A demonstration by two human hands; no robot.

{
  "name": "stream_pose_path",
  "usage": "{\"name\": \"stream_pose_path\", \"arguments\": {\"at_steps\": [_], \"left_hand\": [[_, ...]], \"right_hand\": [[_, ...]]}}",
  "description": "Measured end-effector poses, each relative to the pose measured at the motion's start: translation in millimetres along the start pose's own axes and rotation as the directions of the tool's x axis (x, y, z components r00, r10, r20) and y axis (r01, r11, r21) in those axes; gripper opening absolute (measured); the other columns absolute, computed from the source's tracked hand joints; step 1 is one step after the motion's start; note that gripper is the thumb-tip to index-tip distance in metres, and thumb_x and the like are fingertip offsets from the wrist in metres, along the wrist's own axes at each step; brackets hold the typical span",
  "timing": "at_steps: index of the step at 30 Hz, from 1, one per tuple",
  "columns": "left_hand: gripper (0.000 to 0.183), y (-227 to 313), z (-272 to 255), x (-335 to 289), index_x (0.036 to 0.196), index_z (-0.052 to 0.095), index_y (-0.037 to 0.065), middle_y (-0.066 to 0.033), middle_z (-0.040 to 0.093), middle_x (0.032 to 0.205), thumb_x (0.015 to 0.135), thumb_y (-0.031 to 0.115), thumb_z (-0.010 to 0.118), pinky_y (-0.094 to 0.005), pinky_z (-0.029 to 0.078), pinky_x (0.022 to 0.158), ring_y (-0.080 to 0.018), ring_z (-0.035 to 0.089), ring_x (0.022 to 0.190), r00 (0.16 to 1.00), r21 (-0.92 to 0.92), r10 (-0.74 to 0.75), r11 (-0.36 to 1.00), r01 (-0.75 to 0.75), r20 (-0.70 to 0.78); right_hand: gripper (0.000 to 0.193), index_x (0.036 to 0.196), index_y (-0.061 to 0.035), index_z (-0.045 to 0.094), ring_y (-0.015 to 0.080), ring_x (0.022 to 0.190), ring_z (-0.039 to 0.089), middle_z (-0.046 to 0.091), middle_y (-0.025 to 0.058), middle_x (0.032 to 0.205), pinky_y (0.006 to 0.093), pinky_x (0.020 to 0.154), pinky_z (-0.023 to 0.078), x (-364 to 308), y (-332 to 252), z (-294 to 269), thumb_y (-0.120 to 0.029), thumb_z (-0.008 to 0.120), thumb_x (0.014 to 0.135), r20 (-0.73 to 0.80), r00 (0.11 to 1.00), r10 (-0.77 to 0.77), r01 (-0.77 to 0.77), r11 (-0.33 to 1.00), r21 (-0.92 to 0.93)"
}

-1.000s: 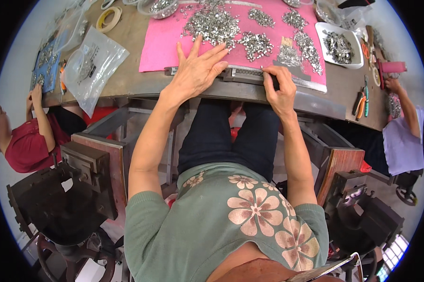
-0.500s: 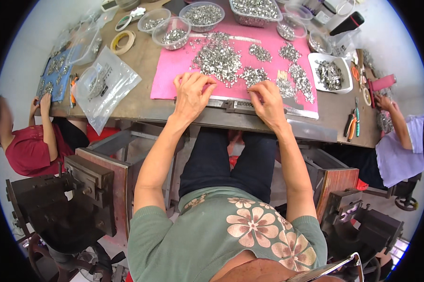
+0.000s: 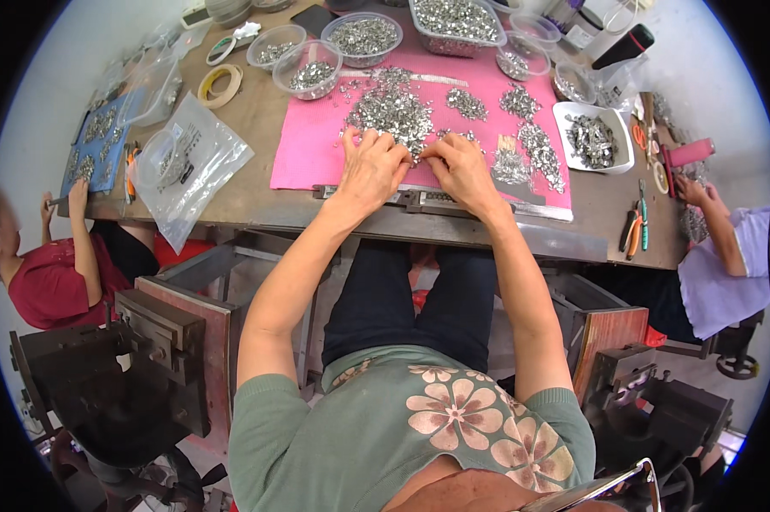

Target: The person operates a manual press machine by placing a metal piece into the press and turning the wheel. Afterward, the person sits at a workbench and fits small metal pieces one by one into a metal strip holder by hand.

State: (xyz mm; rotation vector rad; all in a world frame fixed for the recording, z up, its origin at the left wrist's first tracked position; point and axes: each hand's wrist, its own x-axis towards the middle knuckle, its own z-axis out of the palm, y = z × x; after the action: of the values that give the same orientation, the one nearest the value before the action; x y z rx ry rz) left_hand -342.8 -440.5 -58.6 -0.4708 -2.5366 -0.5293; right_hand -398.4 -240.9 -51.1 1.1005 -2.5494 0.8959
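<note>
My left hand [image 3: 372, 173] rests at the near edge of a large pile of small silvery metal pieces [image 3: 393, 111] on a pink mat [image 3: 304, 154]. Its fingers are curled and drawn together. Close beside it, my right hand [image 3: 460, 175] is pinched over the same spot, partly covering a smaller heap. Any piece in either set of fingertips is too small to make out. Below both hands, a long metal bar with a slotted block [image 3: 436, 201] lies along the table's front edge.
Clear tubs of metal pieces [image 3: 364, 38] line the back. A white tray [image 3: 621, 154] and pliers [image 3: 632, 229] lie to the right; a plastic bag [image 3: 206, 158] and tape roll [image 3: 221, 85] to the left. Co-workers sit at the left [image 3: 56, 282] and right [image 3: 726, 273].
My hands have come closer together at the near edge of the pile; the left moved right and the right moved left, away from the slotted block.
</note>
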Motion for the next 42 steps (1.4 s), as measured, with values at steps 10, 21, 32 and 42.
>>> {"name": "stream_pose_path", "arguments": {"at_steps": [10,21,32,42], "left_hand": [[0.008,-3,-1,17,0.092,0.071,0.015,-0.0019,0.062,0.09,0.084,0.017,0.072,-0.0527,0.032,0.099,-0.0235,0.058,0.097,0.984,-0.032,0.144,0.989,-0.142,0.107],[0.002,-20,-14,18,0.092,0.066,0.011,-0.005,0.061,0.09,0.09,0.013,0.065,-0.0437,0.035,0.099,-0.0243,0.058,0.093,0.946,-0.046,0.228,0.974,-0.223,0.229],[0.004,-9,0,23,0.092,0.066,0.012,-0.0026,0.061,0.09,0.091,0.016,0.065,-0.0481,0.034,0.097,-0.0231,0.059,0.095,0.962,-0.098,0.175,0.983,-0.157,0.209],[0.005,-13,-7,5,0.091,0.065,0.012,-0.0017,0.058,0.09,0.09,0.016,0.069,-0.0494,0.032,0.1,-0.0215,0.057,0.094,0.989,-0.153,0.041,0.988,-0.019,0.143]], "right_hand": [[0.008,0.083,-0.0073,0.067,0.0291,0.084,0.06,0.06,0.0088,0.085,0.0432,0.074,0.043,-5,3,-2,-0.013,0.071,0.081,-0.064,0.993,-0.1,0.089,0.984,-0.155],[0.012,0.072,-0.0017,0.068,0.0342,0.083,0.066,0.067,0.0177,0.081,0.0476,0.074,0.048,6,-3,40,-0.013,0.066,0.071,-0.201,0.979,-0.028,-0.013,0.979,-0.204],[0.005,0.085,-0.0025,0.064,0.035,0.08,0.062,0.062,0.0153,0.081,0.0439,0.072,0.049,-34,12,-13,-0.005,0.067,0.083,-0.213,0.977,0.034,-0.013,0.995,0.1],[0.01,0.093,-0.0038,0.061,0.0264,0.088,0.06,0.061,0.0083,0.091,0.0362,0.083,0.043,-62,-16,-28,-0.003,0.068,0.086,-0.063,0.995,0.078,-0.062,0.974,0.22]]}}
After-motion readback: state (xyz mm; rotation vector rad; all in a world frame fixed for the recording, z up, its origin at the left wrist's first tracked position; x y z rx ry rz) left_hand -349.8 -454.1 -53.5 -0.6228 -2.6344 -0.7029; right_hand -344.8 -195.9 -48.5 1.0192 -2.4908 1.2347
